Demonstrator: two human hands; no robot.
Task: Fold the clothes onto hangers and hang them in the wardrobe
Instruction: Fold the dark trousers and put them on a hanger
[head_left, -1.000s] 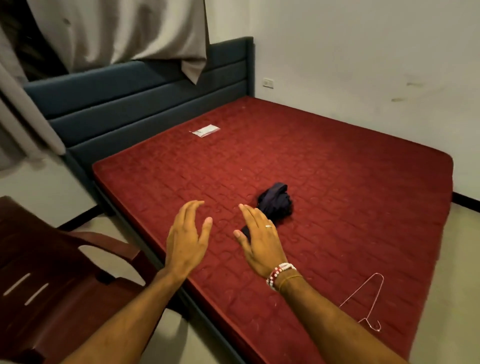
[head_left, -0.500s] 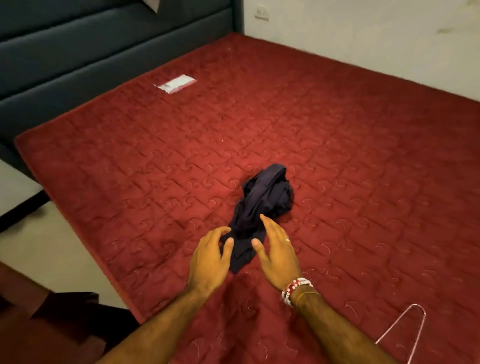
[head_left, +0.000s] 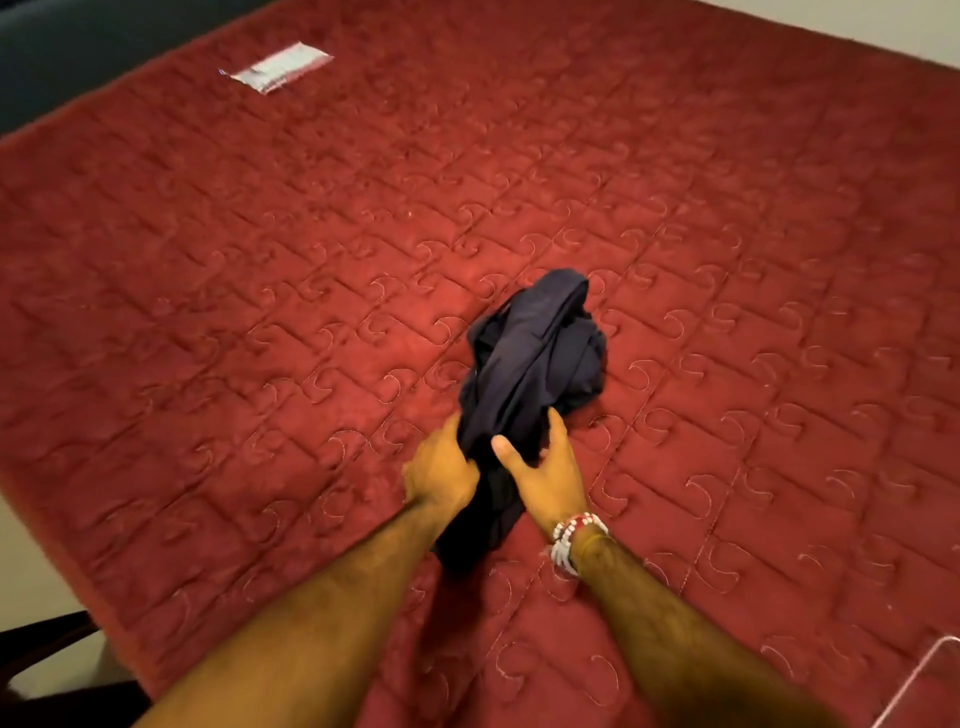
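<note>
Your left hand (head_left: 441, 475) and right hand (head_left: 545, 480) both grip the near end of the crumpled dark garment (head_left: 535, 358), fingers curled into its soft folds; it lies mid-bed on the red swirl-quilted mattress (head_left: 260, 270); a thin wire hanger (head_left: 914, 680) lies at your right.

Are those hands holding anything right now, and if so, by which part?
Both grip the crumpled dark garment at its near end: the left hand on its left edge, the right hand on its right. The rest lies on the mattress.
</note>
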